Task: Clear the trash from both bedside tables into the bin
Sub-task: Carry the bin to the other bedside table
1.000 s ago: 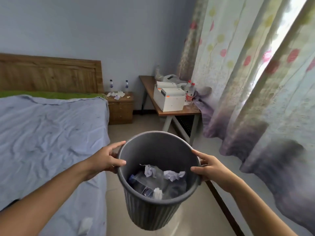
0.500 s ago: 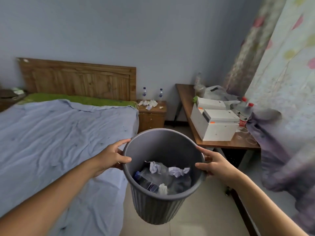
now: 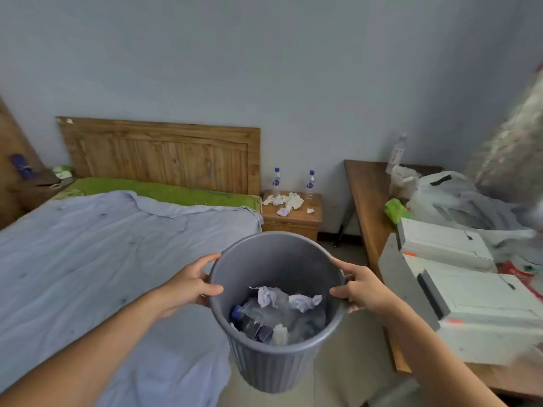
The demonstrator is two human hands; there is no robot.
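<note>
Head view: left hand [image 3: 188, 284] and right hand [image 3: 363, 289] pinching opposite rims of grey ribbed plastic bin [image 3: 273, 362]. Carry level to wooden bedside table [image 3: 296, 220]; crumpled white tissues [image 3: 289, 201] near its back edge, possibly wrappers too.

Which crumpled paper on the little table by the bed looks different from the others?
Find the wooden headboard; right of it stands a small bedside table with two water bottles. Among its white tissues, the purple-tinted wad lies nearest the front edge.
</note>
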